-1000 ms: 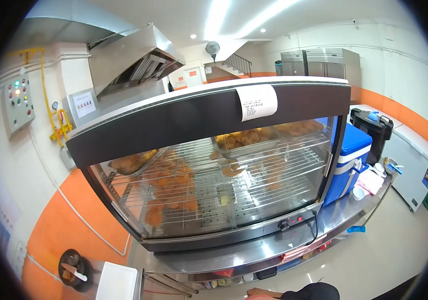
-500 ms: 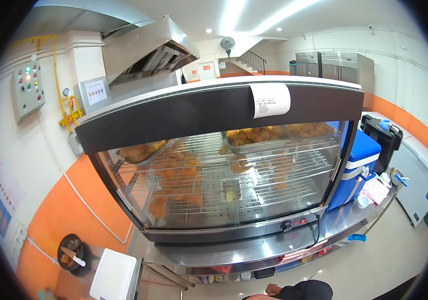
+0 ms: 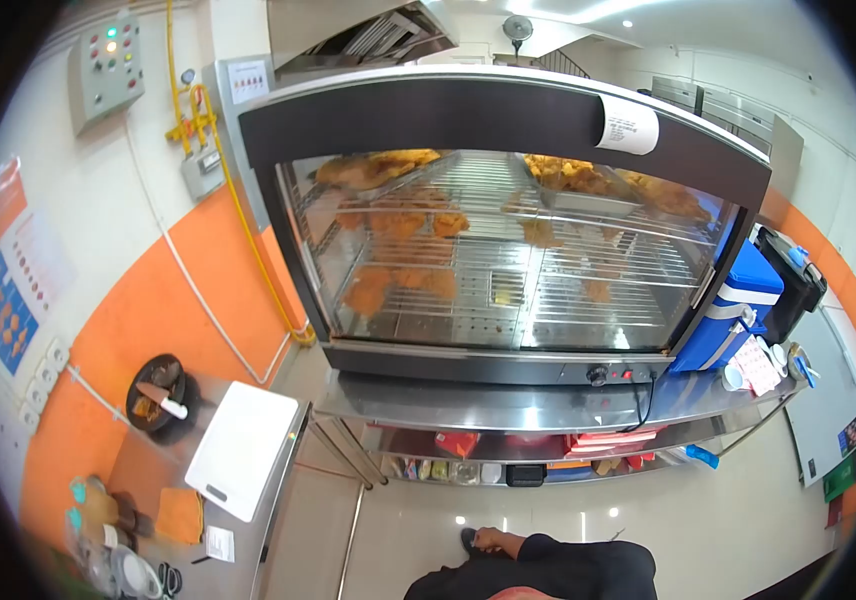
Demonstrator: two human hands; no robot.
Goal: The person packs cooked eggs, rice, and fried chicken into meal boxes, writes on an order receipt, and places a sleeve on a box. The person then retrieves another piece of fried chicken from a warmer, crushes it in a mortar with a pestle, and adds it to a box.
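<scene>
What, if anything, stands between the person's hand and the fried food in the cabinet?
The glass front of the cabinet stands between the hand and the fried food. The steel counter also juts out below it, on the hand's side.

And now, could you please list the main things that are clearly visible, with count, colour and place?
display cabinet: one, black, centre
fried food: many pieces, golden, inside cabinet
receipt: one, white, cabinet's top front
metal tables: two, silver, centre and left
cooler: one, blue and white, right of cabinet
freezer: one, white, far right
control box: one, grey, left wall
cutting board: one, white, left table
pan: one, black, left table
knife: one, white handle, in pan
shelf goods: many, mixed colours, below cabinet
hand, apparently right: one, bare, bottom centre
</scene>
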